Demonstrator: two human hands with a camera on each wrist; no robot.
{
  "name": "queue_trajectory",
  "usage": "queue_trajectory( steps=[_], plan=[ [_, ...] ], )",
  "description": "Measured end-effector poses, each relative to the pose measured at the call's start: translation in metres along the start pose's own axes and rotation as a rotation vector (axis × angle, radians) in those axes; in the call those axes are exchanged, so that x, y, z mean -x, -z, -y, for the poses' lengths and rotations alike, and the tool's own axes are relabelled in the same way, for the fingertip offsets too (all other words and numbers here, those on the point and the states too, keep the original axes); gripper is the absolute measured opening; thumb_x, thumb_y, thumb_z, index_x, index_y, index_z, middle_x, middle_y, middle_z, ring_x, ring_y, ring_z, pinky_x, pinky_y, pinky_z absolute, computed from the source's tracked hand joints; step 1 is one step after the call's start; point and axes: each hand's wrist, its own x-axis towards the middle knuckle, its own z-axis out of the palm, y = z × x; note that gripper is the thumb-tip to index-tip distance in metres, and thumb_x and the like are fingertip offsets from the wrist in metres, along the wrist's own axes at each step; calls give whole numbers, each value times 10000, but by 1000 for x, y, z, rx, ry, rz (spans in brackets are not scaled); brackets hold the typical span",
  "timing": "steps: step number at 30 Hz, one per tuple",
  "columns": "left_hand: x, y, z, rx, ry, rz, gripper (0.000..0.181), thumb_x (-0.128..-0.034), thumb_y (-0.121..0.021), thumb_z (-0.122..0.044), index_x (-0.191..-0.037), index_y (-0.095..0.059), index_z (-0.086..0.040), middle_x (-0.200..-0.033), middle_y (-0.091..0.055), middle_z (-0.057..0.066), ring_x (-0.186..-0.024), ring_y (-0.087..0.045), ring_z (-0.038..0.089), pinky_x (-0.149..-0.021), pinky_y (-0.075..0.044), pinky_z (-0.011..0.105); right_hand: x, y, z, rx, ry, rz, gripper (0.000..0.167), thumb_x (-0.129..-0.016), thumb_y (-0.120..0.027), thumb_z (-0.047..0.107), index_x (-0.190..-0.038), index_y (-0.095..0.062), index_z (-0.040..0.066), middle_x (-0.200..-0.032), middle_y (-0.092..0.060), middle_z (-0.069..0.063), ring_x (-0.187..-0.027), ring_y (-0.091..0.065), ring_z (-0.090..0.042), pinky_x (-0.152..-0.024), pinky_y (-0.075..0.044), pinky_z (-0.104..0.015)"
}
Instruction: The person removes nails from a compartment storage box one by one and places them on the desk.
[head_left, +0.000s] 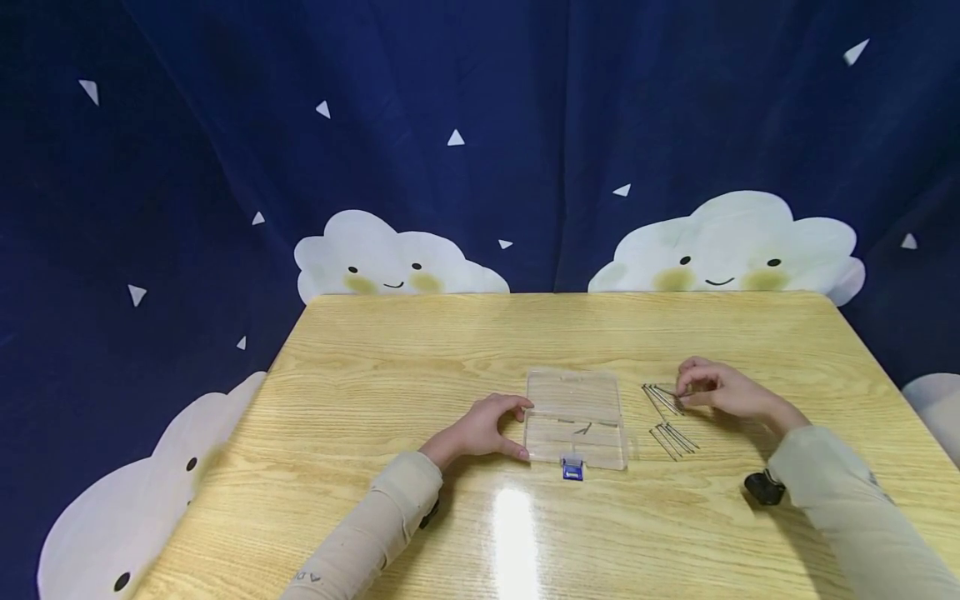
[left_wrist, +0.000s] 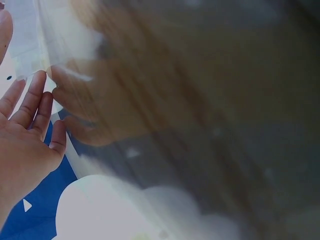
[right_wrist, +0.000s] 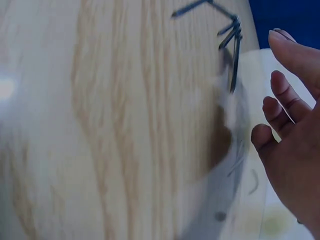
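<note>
A clear plastic box (head_left: 573,396) lies with its lid spread on the table, with a blue latch (head_left: 572,469) at its front. A few thin nails (head_left: 582,430) lie inside it. My left hand (head_left: 486,427) touches the box's left edge, thumb near the front corner and fingers farther back; its fingers look fairly straight in the left wrist view. Right of the box lie several nails (head_left: 673,442) in two groups. At the farther group, my right hand (head_left: 723,392) pinches a nail at its end between thumb and forefinger; in the right wrist view the fingertips partly hide each other.
Both hands work over a light wood table (head_left: 360,358) with a bright glare patch near its front. A dark blue curtain (head_left: 450,67) with white clouds stands behind it and at the left. A black wrist device (head_left: 763,488) sits under the right sleeve.
</note>
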Motion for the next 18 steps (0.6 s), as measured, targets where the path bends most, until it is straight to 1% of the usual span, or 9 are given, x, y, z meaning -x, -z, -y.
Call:
queue_trajectory(
  steps=[6,11,15,18],
  plan=[
    [0,-1,1,-15,-3,-8,717,-670,-806,-325,-1277,-491,-106,-1027,-578,-26,-1069,-457,162,-976,-298,355,2,2,-19,103,57,-85,101,-790,-671,19,-813,-652,116,-979,-487,-83,-851,-415,-79,-673,-372,-281],
    [-1,-2,2,-24,-4,-11,720,-666,-807,-334,-1275,-493,-112,-1023,-576,-40,-1077,-457,158,-982,-296,346,7,6,-29,147,105,-156,147,-758,-688,-40,-774,-652,102,-925,-486,-71,-827,-411,-66,-662,-399,-266],
    [-2,-3,3,-31,-5,-16,723,-662,-809,-336,-1274,-496,-113,-1023,-578,-39,-1066,-462,152,-976,-305,334,11,9,-35,209,107,-220,172,-735,-700,-64,-760,-654,99,-911,-495,-71,-832,-403,-53,-678,-389,-262],
    [-2,-3,4,-33,-8,-19,722,-662,-810,-331,-1275,-496,-113,-1023,-580,-32,-1062,-464,152,-974,-305,334,13,11,-38,262,85,-249,190,-720,-710,-65,-744,-651,113,-894,-496,-73,-849,-390,-115,-705,-328,-296]
  ],
)
